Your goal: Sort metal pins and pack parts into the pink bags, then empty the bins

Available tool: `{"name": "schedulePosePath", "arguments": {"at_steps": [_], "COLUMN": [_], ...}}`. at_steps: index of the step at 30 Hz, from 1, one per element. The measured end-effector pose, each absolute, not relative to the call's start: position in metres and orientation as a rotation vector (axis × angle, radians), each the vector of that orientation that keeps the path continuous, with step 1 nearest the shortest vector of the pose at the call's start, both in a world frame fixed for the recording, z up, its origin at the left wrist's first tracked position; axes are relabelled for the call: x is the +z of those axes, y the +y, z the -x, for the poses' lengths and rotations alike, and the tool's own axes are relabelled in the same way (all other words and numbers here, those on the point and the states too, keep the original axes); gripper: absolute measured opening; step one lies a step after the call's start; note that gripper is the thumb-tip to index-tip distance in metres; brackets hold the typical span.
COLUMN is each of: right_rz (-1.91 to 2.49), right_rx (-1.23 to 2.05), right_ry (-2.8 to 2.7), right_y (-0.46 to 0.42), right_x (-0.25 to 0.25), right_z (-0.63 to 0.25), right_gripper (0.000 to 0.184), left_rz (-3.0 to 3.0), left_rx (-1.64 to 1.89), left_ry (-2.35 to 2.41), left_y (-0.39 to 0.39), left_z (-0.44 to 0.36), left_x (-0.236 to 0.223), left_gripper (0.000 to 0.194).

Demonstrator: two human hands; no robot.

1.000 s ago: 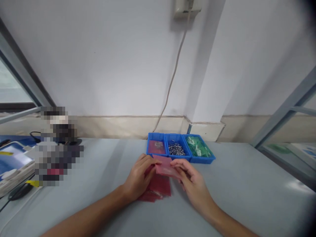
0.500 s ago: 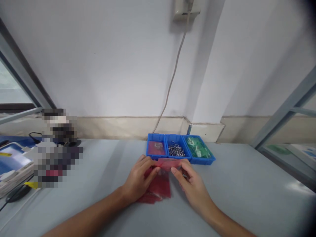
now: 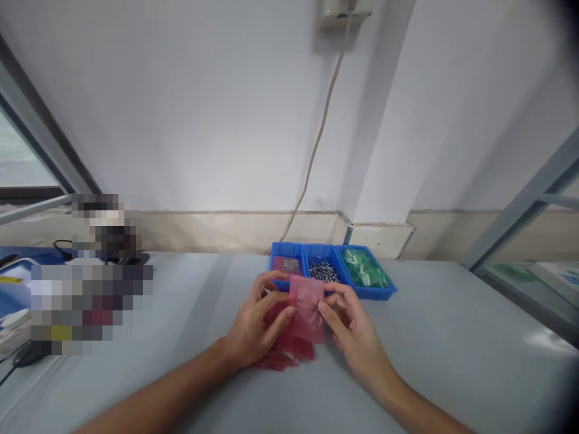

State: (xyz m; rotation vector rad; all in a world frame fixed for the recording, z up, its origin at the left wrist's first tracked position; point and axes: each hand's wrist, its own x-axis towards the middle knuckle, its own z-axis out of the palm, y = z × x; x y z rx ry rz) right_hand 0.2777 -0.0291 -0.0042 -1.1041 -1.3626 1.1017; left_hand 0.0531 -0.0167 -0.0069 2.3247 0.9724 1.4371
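My left hand (image 3: 256, 325) and my right hand (image 3: 350, 328) hold a small translucent pink bag (image 3: 306, 306) upright between them, each pinching one side of it near the top. Under the bag a pile of more pink bags (image 3: 284, 355) lies flat on the grey table (image 3: 429, 355). Just behind my hands stand three blue bins in a row: the left bin (image 3: 286, 265) with pink pieces, the middle bin (image 3: 322, 269) with small metal pins, the right bin (image 3: 366, 271) with green and white parts.
A pixelated block (image 3: 90, 271) and stacked papers (image 3: 13, 313) occupy the table's left end. A cable (image 3: 316, 138) hangs down the white wall from a box (image 3: 341, 15). A grey metal frame (image 3: 525, 199) rises at the right.
The pink bag lay nearly flat in my fingers before; now it is raised upright, with both hands shifted to its upper sides.
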Motion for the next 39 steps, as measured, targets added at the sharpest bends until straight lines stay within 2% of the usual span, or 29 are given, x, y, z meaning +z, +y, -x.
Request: {"name": "schedulePosePath", "arguments": {"at_steps": [8, 17, 26, 33, 36, 39], "right_rz": [1.147, 1.16, 1.12, 1.08, 1.072, 1.08], "right_rx": [1.169, 1.24, 1.247, 1.245, 1.23, 1.214], "right_ry": [-1.335, -1.285, -1.341, -1.324, -1.344, -1.398], "right_y": [-0.027, -0.029, -0.029, -0.031, -0.03, -0.029], "right_x": [-0.002, -0.001, -0.004, 0.004, 0.002, -0.005], "right_z": [-0.281, -0.279, -0.277, -0.277, -0.279, -0.281], "right_gripper": [0.035, 0.047, 0.042, 0.045, 0.041, 0.029], "left_rz": [-2.463, -2.362, -2.401, -2.404, -2.39, -2.375], "left_rx": [1.268, 1.289, 1.305, 1.299, 1.289, 1.331], "left_ry": [0.8, 0.871, 0.866, 0.885, 0.906, 0.897], "left_y": [-0.018, -0.018, -0.017, -0.015, -0.016, -0.016], "left_z": [-0.047, -0.052, -0.049, -0.049, -0.049, -0.05], "left_x": [0.003, 0.0, -0.008, -0.011, -0.01, -0.006], "left_gripper": [0.021, 0.03, 0.05, 0.058, 0.052, 0.035]}}
